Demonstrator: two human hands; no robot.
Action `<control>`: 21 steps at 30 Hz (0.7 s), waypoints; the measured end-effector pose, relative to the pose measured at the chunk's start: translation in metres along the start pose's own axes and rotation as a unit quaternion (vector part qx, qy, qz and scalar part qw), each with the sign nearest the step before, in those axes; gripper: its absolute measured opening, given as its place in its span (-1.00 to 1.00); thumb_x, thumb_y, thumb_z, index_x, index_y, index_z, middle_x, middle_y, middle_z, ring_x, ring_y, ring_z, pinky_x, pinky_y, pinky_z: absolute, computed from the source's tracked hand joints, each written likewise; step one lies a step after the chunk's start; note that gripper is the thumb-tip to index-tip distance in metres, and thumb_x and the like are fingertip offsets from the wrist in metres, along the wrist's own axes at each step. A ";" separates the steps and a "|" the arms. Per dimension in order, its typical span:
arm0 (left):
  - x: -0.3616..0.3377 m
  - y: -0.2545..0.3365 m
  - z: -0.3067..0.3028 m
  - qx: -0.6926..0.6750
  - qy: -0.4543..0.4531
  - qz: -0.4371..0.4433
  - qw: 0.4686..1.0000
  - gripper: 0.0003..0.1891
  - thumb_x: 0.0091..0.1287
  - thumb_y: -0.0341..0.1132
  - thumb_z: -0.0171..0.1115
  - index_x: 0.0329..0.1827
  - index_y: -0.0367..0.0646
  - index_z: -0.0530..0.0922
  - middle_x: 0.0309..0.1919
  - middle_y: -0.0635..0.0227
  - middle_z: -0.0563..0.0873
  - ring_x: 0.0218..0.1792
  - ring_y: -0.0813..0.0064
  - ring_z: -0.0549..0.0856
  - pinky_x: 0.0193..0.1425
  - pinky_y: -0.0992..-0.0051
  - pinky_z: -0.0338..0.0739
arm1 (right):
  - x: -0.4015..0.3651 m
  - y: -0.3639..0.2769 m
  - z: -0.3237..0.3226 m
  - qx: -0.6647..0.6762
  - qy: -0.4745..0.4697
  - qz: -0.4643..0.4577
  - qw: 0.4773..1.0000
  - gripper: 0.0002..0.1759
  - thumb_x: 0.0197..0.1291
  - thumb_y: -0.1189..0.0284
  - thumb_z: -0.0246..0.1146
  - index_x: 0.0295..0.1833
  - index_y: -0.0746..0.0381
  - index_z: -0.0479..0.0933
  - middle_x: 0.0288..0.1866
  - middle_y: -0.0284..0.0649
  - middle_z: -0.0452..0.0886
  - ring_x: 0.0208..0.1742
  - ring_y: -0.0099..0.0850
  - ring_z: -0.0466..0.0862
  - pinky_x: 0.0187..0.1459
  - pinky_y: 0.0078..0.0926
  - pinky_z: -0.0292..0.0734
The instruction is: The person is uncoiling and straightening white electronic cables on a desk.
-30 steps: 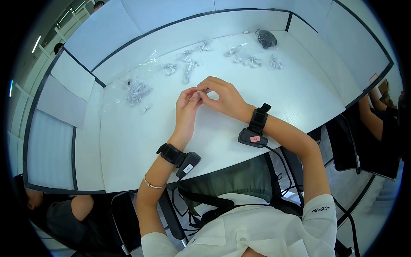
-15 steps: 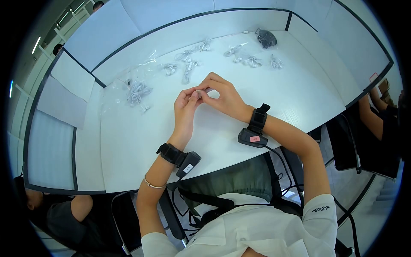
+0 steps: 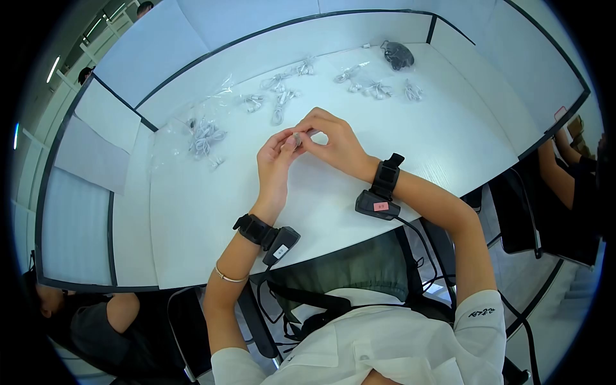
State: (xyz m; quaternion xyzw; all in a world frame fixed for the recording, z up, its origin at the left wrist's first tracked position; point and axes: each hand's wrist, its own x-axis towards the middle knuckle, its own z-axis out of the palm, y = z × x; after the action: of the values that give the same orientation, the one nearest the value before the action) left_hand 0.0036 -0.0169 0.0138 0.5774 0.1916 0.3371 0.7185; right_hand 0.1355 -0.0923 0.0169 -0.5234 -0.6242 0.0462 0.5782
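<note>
My left hand (image 3: pixel 276 160) and my right hand (image 3: pixel 330 141) meet above the white table (image 3: pixel 359 218). Between their fingertips is a small greyish object (image 3: pixel 297 139), mostly hidden, too small to make out. The fingers of both hands are bent in a pinch around it. Just beyond my hands lies a coiled white cable (image 3: pixel 280 106), with another small cable bundle (image 3: pixel 252 102) to its left.
A larger cable pile (image 3: pixel 205 136) lies at left beside clear plastic bags (image 3: pixel 168 144). More cable bundles (image 3: pixel 377 90) and a dark mesh bag (image 3: pixel 398 56) lie at the back. White partitions (image 3: pixel 321 35) enclose the table. Other people sit at both sides.
My left hand has shifted slightly left and tilted a little. The small object shows a bit more between the fingertips. My right hand has barely moved.
</note>
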 end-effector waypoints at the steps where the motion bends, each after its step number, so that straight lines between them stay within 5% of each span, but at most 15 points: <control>1: 0.000 0.001 0.001 0.000 0.003 -0.001 1.000 -0.68 0.38 -0.30 0.09 0.05 -0.40 0.45 -0.09 0.20 0.62 -0.06 0.49 0.61 0.15 0.43 0.51 | 0.000 0.000 0.000 0.003 0.002 0.001 1.000 -0.87 0.10 0.55 0.20 -0.20 0.28 0.55 -0.27 -0.21 0.53 -0.27 -0.39 0.63 -0.21 -0.52 0.53; 21: -0.002 0.003 0.000 0.000 0.011 -0.013 1.000 -0.69 0.38 -0.34 0.09 0.06 -0.39 0.46 -0.09 0.19 0.64 -0.10 0.48 0.65 0.08 0.47 0.55 | 0.001 -0.005 0.000 0.064 0.012 0.067 0.996 -0.82 0.20 0.50 0.22 -0.12 0.31 0.43 -0.23 -0.24 0.59 -0.23 -0.51 0.61 -0.15 -0.55 0.53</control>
State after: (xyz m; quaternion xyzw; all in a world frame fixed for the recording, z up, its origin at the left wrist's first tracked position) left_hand 0.0016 -0.0175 0.0161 0.5714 0.2069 0.3337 0.7207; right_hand 0.1329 -0.0942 0.0208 -0.5266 -0.5762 0.1184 0.6137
